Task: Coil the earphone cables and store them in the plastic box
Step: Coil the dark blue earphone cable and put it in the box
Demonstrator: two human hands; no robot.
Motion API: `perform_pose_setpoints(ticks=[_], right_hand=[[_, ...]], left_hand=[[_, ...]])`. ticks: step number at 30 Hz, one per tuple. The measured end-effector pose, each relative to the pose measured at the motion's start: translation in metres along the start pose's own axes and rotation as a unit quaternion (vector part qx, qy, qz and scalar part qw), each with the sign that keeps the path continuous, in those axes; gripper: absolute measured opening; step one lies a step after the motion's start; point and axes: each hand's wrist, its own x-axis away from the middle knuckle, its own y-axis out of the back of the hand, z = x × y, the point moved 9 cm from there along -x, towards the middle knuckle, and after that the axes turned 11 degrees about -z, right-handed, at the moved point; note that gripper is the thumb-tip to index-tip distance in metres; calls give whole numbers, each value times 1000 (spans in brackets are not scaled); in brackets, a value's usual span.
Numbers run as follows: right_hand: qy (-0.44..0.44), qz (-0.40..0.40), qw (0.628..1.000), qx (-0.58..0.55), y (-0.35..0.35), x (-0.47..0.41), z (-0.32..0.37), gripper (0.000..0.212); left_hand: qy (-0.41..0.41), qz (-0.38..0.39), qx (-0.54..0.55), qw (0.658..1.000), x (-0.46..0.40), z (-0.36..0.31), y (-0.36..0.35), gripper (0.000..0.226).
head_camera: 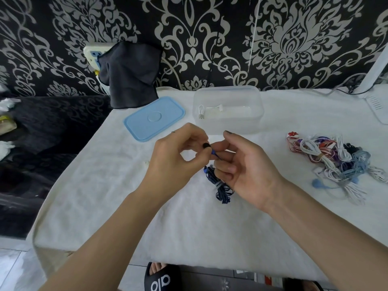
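Blue earphone cable (220, 183) hangs in a small bundle in the middle of the frame, with a pale tie around it. My right hand (241, 164) holds the top of the bundle with curled fingers. My left hand (176, 156) pinches the black earbud (206, 145) at the loose end, finger and thumb tight on it.

I think I am tucking in this last bit. To do it well, I should keep the bundle held firm so the loops do not slip, and wind the end round gently, not pull hard.

Just above my hands sits the clear plastic box (227, 109), open, with a white cable (202, 111) inside. Its blue lid (154, 118) lies to the left of it. At the right of the frame a pile of mixed cables (333, 162) waits on the white cloth (105, 185).
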Motion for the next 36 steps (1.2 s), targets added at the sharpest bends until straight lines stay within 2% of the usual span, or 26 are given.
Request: perform_pose_setpoints(ticks=[5, 9, 15, 22, 30, 36], right_hand=[[-2, -5, 1000, -2, 0, -1, 1, 39], [-3, -10, 1000, -2, 2, -2, 3, 35], [2, -8, 1000, 4, 1, -1, 6, 35], [30, -11, 998, 49, 4, 0, 10, 29], [48, -19, 995, 85, 4, -1, 14, 29], [47, -8, 994, 101, 5, -1, 17, 32]], left_hand=[[-42, 2, -16, 999, 0, -9, 0, 30], [-122, -7, -60, 991, 2, -16, -2, 15], [-164, -40, -94, 981, 3, -22, 2, 8], [-141, -59, -103, 983, 1, -21, 2, 9], [-159, -22, -145, 976, -1, -20, -5, 8], [-150, -6, -127, 981, 0, -14, -4, 9]])
